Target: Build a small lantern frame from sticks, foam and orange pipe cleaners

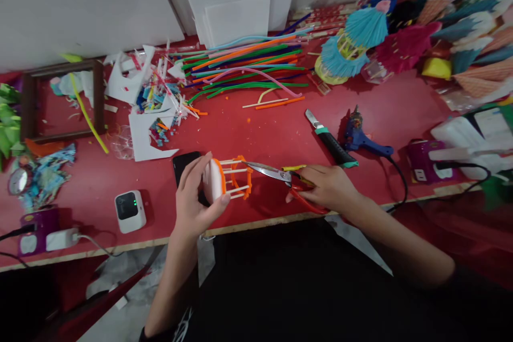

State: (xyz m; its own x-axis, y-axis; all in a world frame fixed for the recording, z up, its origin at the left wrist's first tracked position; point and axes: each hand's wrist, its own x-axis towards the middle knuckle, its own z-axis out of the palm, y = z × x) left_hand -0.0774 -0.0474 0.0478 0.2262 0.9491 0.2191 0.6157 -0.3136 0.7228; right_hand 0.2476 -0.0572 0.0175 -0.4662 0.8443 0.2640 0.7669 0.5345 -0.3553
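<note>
My left hand (pixel 198 189) grips a small craft frame by its round white base (pixel 212 183). Thin pale sticks (pixel 236 170) run from that base to an orange fuzzy ring (pixel 247 184), and the whole piece is tipped on its side. In my right hand (pixel 324 187) is a pair of scissors (pixel 276 172) with red and yellow handles. Its blade tips meet the upper edge of the orange ring; whether they touch it I cannot tell. A dark phone (pixel 185 163) lies partly hidden behind my left hand.
Behind the hands lie a utility knife (pixel 331 141), a blue glue gun (pixel 363 136) and a pile of coloured pipe cleaners (pixel 248 67). Paper scraps (pixel 148 131) are at left, near a white device (pixel 130 211). A blue tiered craft piece (pixel 348 53) stands at the back right.
</note>
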